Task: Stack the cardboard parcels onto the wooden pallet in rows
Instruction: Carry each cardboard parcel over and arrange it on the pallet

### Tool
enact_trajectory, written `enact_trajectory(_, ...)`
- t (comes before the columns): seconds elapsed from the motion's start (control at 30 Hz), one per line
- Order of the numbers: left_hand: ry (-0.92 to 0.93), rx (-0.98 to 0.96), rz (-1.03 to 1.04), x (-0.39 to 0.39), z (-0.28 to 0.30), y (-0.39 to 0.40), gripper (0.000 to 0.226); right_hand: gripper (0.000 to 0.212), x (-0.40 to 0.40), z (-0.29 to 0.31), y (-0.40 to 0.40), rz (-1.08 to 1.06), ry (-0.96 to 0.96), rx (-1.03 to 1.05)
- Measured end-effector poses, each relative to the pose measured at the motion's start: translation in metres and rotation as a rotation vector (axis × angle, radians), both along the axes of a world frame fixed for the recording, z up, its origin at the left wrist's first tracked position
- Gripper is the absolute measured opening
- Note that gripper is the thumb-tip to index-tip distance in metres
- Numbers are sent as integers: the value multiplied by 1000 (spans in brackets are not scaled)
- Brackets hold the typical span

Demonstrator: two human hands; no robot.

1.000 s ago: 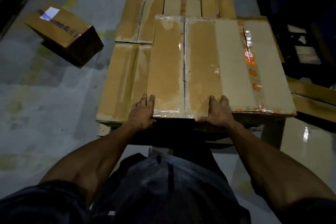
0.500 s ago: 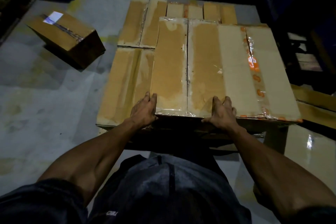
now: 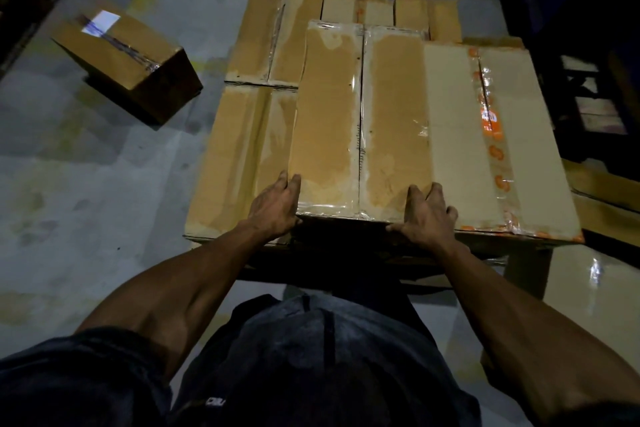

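Because the taped parcel (image 3: 360, 121) sits on a second layer, atop lower parcels, both hands brace its near end instead of gripping beneath it. It lies lengthwise, its long right side flush against the pale parcel (image 3: 491, 142) with orange-printed tape, so the two form one row; that tight fit is presumably why it is being squared from the front. The left hand (image 3: 275, 206) cups the near-left corner, fingers stretched along the side, thumb hidden. The right hand (image 3: 427, 215) lies flat and spread over the near-right edge, fingers on top, closed around nothing. Neither hand lifts; the parcel appears fully supported. To its left, the lower front parcel (image 3: 239, 163) is uncovered, leaving room for another in this row. Beneath, the wooden pallet (image 3: 526, 267) shows only as a dark leg and edge. Well apart, a loose parcel (image 3: 128, 62) waits tilted on the grey floor (image 3: 86, 201).
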State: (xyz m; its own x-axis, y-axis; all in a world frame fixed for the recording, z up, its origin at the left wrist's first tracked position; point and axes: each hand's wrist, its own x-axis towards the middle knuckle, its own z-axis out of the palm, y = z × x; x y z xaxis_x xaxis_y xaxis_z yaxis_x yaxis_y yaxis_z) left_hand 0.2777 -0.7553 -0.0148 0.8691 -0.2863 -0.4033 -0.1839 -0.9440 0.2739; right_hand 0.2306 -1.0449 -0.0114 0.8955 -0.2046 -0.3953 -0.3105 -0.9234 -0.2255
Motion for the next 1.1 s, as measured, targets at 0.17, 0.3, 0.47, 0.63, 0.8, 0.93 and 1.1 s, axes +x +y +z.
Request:
enact_trajectory(0.17,-9,-9,9,0,-3,1,99,89,0,-2,4,-12,-13,-27)
enact_trajectory(0.3,-16,-5,13,0,-5,0,97,87,0,-4,6,-14,-17,-28)
enact_trajectory(0.47,-23,11,-2,-1,-6,0,93,86,-3,-6,6,-29,-28,-33)
enact_trajectory(0.63,-16,32,12,-2,-9,-1,92,87,-6,-9,4,-27,-28,-42)
enact_trajectory(0.8,13,17,25,0,-10,0,96,83,-6,-4,-5,34,-28,-16)
enact_trajectory(0.93,34,-82,68,-1,-15,3,101,91,-17,-2,-35,61,-53,58)
enact_trajectory(1.1,79,-275,174,-4,-18,11,104,61,-28,12,-42,27,-213,239)
